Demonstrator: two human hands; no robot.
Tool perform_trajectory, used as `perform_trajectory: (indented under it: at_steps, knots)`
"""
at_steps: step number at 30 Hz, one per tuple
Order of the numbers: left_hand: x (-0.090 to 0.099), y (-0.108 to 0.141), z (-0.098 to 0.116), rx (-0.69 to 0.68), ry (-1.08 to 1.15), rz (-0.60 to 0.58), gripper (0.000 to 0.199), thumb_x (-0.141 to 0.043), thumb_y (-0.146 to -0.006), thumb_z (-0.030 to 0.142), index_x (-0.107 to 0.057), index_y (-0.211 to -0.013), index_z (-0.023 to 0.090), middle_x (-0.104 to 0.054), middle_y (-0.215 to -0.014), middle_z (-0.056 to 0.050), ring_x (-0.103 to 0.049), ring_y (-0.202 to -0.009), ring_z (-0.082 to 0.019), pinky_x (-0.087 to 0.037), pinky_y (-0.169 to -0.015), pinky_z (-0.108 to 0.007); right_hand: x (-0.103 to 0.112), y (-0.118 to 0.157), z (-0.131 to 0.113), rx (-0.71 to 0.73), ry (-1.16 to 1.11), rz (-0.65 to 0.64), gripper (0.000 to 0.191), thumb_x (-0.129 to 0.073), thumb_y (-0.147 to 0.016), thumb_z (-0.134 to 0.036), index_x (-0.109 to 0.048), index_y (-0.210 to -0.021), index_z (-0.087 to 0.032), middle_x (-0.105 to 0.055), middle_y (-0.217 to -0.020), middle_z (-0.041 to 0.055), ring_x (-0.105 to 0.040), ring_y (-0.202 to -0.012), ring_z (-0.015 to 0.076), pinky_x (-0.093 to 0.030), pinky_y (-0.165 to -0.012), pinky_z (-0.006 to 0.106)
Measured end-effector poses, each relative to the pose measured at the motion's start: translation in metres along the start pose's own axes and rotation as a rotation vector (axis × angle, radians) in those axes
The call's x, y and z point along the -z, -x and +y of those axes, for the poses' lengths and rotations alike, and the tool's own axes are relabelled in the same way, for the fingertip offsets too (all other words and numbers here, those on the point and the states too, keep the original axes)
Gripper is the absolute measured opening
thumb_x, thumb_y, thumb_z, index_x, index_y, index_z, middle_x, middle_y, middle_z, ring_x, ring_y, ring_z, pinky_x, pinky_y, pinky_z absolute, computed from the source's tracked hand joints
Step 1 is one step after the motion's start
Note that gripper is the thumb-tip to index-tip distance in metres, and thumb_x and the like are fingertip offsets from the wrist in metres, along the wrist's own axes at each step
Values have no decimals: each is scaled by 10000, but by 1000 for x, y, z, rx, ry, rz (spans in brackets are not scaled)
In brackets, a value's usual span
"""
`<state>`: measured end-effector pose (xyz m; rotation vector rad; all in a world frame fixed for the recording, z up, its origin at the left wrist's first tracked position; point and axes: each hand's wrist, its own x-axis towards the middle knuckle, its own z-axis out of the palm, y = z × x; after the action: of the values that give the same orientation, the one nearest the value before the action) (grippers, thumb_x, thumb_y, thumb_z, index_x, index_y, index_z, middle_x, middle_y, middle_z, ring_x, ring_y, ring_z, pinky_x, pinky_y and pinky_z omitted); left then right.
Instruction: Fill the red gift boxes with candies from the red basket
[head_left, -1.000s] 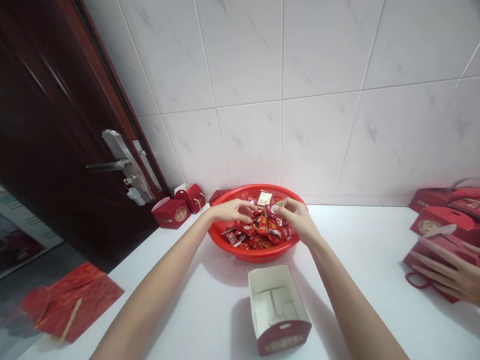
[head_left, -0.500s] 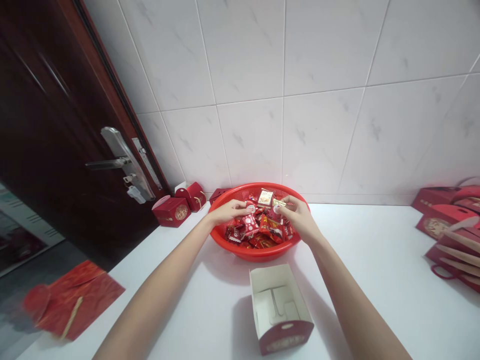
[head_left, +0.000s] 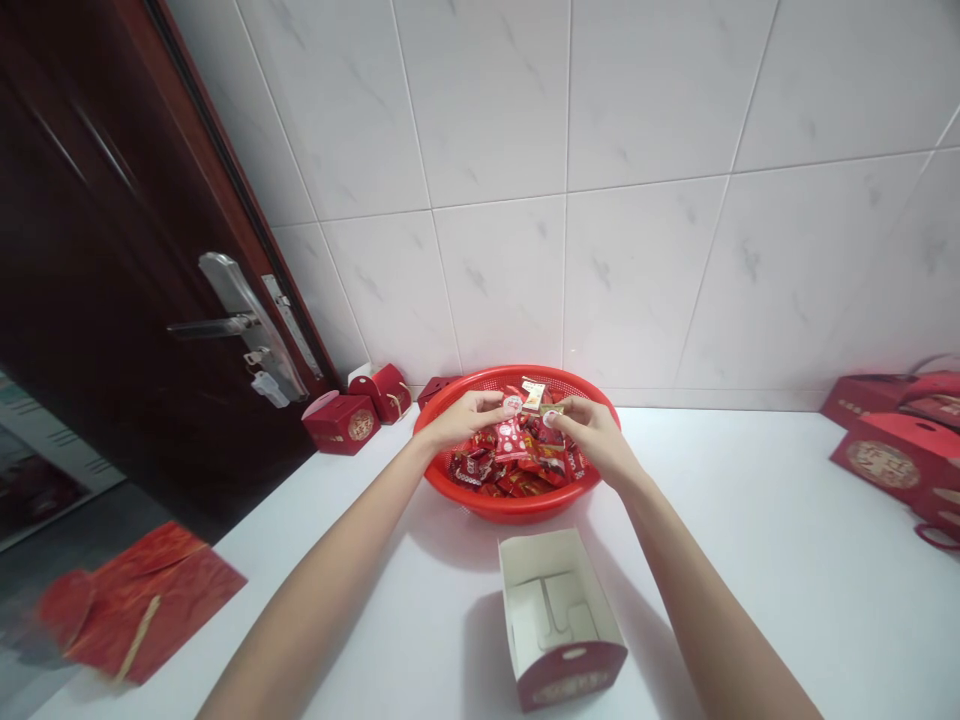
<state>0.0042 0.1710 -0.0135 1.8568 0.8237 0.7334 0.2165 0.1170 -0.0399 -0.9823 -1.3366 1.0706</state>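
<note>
A red plastic basket full of wrapped candies stands in front of the tiled wall. Over its left side, my left hand pinches a red candy with white dots. My right hand is at the basket's right side, its thumb and fingertips closed on a small wrapped candy with a round pale mark. Between the hands lies a cream and gold packet. Nearer to me, an open gift box, white inside and dark red outside, sits with its inside bare.
Closed red gift boxes stand at the back left by the wall. A red box with a rope handle is at the table's left edge. More red boxes are grouped at the right. A dark door with a metal handle is on the left.
My left hand has moved slightly right with the dotted candy, which now hangs more upright. My right hand has shifted little. At the far right, the nearest boxes have moved rightward, partly out of view.
</note>
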Motion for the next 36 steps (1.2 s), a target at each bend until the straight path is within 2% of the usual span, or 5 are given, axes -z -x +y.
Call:
perform_trajectory:
  at_steps: [14, 18, 23, 27, 36]
  knots:
    - [-37, -8, 23, -236, -53, 129, 313, -668, -862, 459, -637, -796, 155, -615, -753, -2, -557, -709, -144, -442, -657, -255, 2, 5, -6, -71, -161, -187, 534, -901, -611, -395, -611, -1016, -203, -733, -869, 30, -718, -841, 230, -605, -793, 395]
    - [-28, -9, 17, -177, -168, 172, 424, -593, -880, 527, -535, -652, 175, -487, -628, 39, -435, -590, -113, -364, -581, -252, 2, 3, -3, -52, -149, -175, 503, -902, -574, -376, -605, -941, -203, -711, -799, 9, -692, -769, 207, -607, -717, 370]
    - [3, -15, -2, -44, -244, 324, 336, -590, -794, 479, -622, -642, 181, -632, -692, -6, -545, -706, -171, -425, -677, -279, 2, 3, -5, -22, -115, -196, 426, -891, -550, -323, -610, -845, -199, -692, -769, -10, -672, -752, 191, -582, -722, 348]
    - [28, -23, -20, 213, -349, 255, 273, -549, -739, 382, -669, -593, 186, -689, -674, -40, -616, -690, -203, -457, -675, -297, 1, 5, -9, -43, -127, -201, 405, -884, -556, -338, -602, -813, -201, -690, -755, -9, -671, -739, 196, -571, -709, 355]
    - [35, -47, -52, 352, -536, 181, 317, -861, -374, 252, -592, -539, 224, -621, -582, 14, -581, -644, -210, -371, -582, -266, 3, 4, -7, -54, -81, -267, 447, -914, -519, -353, -628, -827, -201, -689, -740, -9, -675, -746, 203, -576, -695, 341]
